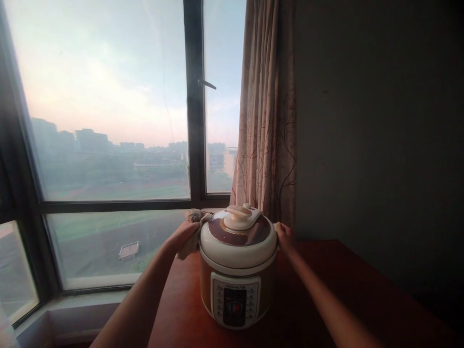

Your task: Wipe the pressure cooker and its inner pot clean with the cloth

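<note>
An electric pressure cooker (237, 256) stands upright on a red-brown table, its control panel facing me. Its domed lid has a cream knob handle (239, 217) on top and looks closed. At the cooker's left side, my left hand (186, 233) is closed on a beige cloth (189, 247) that presses against the rim. Whether those fingers also grip a side handle cannot be seen. Over on the right, my right hand (285, 237) is wrapped round the cooker's side handle, which is mostly hidden by the fingers.
The wooden table (326, 270) reaches towards a dark wall (362, 145) on the right. Behind the cooker hangs a patterned curtain (261, 121). A large window with a dark frame (195, 121) and a sill (87, 302) lies to the left.
</note>
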`<state>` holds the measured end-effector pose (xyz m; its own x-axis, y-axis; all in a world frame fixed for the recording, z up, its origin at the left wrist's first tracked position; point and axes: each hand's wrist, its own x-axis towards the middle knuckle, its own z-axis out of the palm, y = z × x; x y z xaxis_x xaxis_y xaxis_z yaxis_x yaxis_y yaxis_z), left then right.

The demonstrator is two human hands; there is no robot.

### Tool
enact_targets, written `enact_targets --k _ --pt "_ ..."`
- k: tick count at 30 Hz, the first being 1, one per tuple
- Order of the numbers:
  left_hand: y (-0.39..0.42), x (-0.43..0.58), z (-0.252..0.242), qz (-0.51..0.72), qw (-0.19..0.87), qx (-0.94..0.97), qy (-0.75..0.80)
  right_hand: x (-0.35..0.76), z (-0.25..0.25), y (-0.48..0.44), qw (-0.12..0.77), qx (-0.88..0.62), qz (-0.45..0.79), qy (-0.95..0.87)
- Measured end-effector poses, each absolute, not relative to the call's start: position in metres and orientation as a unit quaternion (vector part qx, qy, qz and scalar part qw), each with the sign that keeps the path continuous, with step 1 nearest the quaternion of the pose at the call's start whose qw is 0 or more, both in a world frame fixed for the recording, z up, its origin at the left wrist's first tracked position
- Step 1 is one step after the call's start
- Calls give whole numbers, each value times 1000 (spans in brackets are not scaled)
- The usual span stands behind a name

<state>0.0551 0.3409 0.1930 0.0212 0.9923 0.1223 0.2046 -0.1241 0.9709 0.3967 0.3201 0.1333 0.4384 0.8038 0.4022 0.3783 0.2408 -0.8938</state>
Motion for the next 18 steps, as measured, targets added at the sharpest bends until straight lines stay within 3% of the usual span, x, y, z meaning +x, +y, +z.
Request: enact_targets --k 18 --pt "330 44 182 466 331 614 544 403 129 319 608 -580 211 -499"
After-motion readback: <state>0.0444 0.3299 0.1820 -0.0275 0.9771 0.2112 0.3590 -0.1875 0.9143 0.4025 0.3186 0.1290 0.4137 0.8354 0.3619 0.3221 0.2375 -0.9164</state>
